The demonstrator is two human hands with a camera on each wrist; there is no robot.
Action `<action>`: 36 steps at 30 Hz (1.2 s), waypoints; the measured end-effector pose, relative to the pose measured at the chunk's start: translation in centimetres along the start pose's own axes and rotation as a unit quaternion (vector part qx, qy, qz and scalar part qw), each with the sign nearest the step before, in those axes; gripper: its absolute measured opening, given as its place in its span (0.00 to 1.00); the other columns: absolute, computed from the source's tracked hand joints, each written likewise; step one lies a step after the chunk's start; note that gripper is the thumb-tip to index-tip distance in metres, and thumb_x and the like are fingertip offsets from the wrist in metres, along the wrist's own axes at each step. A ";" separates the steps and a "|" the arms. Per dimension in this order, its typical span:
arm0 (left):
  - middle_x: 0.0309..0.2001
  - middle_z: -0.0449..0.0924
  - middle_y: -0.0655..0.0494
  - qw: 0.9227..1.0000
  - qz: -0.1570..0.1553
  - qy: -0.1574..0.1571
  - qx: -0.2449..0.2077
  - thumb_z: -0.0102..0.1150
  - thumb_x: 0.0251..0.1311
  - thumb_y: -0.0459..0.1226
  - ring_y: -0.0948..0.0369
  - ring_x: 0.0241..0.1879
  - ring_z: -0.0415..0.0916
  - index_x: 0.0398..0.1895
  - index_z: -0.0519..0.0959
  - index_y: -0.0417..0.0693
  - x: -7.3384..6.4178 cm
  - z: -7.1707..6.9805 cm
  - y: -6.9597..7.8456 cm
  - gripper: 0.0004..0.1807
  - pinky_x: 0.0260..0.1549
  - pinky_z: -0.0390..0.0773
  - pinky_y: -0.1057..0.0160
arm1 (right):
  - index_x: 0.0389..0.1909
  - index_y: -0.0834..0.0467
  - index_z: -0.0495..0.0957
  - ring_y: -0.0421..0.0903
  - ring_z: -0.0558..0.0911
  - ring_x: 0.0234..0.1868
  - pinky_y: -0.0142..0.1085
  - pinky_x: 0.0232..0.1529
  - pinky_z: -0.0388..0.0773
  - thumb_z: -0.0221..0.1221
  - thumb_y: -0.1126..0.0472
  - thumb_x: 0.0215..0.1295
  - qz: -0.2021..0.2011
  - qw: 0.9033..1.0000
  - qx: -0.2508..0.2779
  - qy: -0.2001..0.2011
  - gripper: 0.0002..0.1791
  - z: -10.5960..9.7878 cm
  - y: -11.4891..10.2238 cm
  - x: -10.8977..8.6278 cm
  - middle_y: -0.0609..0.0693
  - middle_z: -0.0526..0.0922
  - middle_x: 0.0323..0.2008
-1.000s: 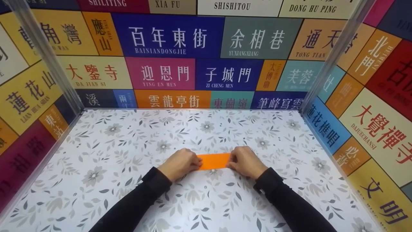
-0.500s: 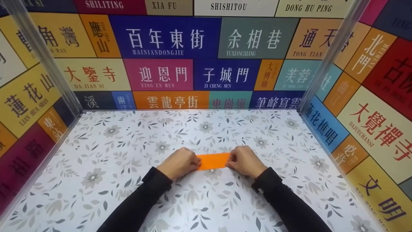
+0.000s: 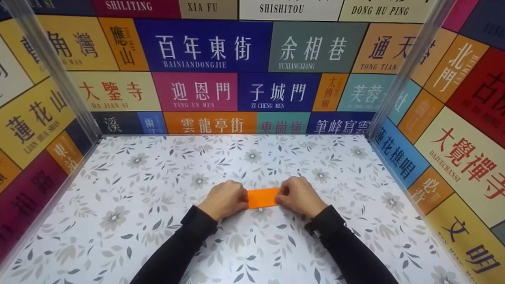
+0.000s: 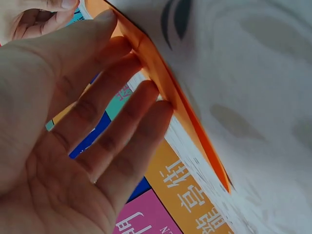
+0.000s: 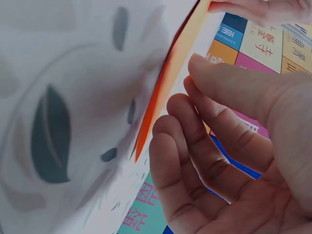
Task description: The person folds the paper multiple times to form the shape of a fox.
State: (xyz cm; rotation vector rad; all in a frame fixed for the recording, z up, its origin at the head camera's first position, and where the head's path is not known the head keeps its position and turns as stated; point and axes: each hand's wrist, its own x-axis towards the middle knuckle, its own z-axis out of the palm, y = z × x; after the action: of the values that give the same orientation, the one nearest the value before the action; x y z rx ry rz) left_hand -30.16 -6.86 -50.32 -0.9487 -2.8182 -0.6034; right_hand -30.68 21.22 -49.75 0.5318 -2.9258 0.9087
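A folded strip of orange paper (image 3: 263, 198) lies on the patterned tabletop between the two hands. My left hand (image 3: 225, 199) covers its left end. In the left wrist view, the thumb and fingertips (image 4: 165, 103) touch the orange paper (image 4: 170, 100) along its length, and its layers part slightly at the near end. Over the strip's right end is my right hand (image 3: 302, 197). Seen from the right wrist, its fingers (image 5: 168, 131) are loosely bent, with the thumb tip close beside the paper (image 5: 158, 114); whether they touch it I cannot tell.
The white tabletop (image 3: 158, 173) has a grey floral pattern. Panels with colourful printed signs (image 3: 205, 47) stand along its back and both sides, with clear plastic strips (image 3: 75, 86) in the corners.
My left hand has slid slightly right along the strip, covering more of its left end. The right hand has shifted a little left, so less orange shows between them.
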 end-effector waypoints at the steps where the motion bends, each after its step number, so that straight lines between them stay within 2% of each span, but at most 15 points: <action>1: 0.32 0.93 0.56 1.000 -0.004 0.006 0.004 0.86 0.66 0.42 0.60 0.29 0.81 0.34 0.96 0.50 0.1 0.1 0.1 0.08 0.33 0.87 0.55 | 0.29 0.53 0.94 0.41 0.81 0.32 0.38 0.42 0.82 0.81 0.64 0.65 0.000 1.000 0.001 0.000 0.07 0.0 -0.1 0.0 0.44 0.91 0.28; 5: 0.31 0.91 0.57 0.999 -0.019 0.025 0.018 0.87 0.65 0.45 0.59 0.29 0.82 0.31 0.94 0.52 0.4 0.4 0.3 0.11 0.31 0.85 0.55 | 0.32 0.54 0.94 0.41 0.84 0.35 0.42 0.47 0.86 0.82 0.63 0.66 -0.002 1.000 0.003 -0.008 0.06 0.3 -0.5 0.0 0.45 0.93 0.31; 12: 0.35 0.86 0.57 0.998 -0.037 0.047 0.027 0.88 0.64 0.47 0.55 0.36 0.85 0.32 0.93 0.53 0.4 0.9 0.2 0.12 0.37 0.89 0.51 | 0.36 0.54 0.96 0.42 0.87 0.38 0.45 0.49 0.90 0.83 0.63 0.66 -0.022 1.000 -0.002 -0.006 0.05 1.1 -0.7 -0.1 0.46 0.93 0.35; 18: 0.44 0.83 0.53 0.997 -0.051 0.054 0.016 0.87 0.65 0.50 0.51 0.45 0.84 0.42 0.92 0.51 0.4 1.1 0.1 0.16 0.43 0.92 0.47 | 0.38 0.56 0.96 0.43 0.87 0.39 0.46 0.49 0.90 0.84 0.63 0.64 -0.033 0.999 -0.014 0.011 0.06 1.8 -0.9 -0.1 0.48 0.92 0.36; 23: 0.47 0.86 0.49 0.996 -0.070 0.050 0.028 0.87 0.65 0.50 0.49 0.46 0.85 0.54 0.91 0.47 0.4 1.1 0.2 0.23 0.44 0.93 0.46 | 0.40 0.57 0.96 0.43 0.83 0.39 0.43 0.47 0.86 0.84 0.62 0.65 -0.037 0.999 -0.027 0.019 0.07 2.0 -0.9 -0.3 0.49 0.90 0.38; 26: 0.48 0.87 0.47 0.995 -0.087 0.040 0.034 0.87 0.66 0.52 0.47 0.47 0.86 0.56 0.90 0.44 0.5 1.1 0.4 0.26 0.45 0.93 0.44 | 0.43 0.58 0.96 0.44 0.83 0.40 0.43 0.47 0.84 0.84 0.61 0.66 -0.045 0.998 -0.037 0.021 0.09 2.1 -0.8 -0.3 0.51 0.90 0.39; 36: 0.44 0.84 0.46 0.991 -0.123 0.031 0.032 0.88 0.64 0.52 0.44 0.42 0.85 0.45 0.89 0.44 1.1 1.3 0.6 0.23 0.44 0.90 0.43 | 0.45 0.61 0.96 0.51 0.84 0.44 0.50 0.52 0.86 0.83 0.62 0.67 -0.069 0.996 -0.051 0.017 0.10 2.1 -0.7 -0.3 0.55 0.91 0.44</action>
State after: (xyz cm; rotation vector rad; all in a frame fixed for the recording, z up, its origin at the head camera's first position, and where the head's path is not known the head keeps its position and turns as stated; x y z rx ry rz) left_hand -30.64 -5.36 -51.05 -0.5640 -2.9002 -0.5533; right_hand -30.02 19.64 -51.16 0.6954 -2.8446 0.7401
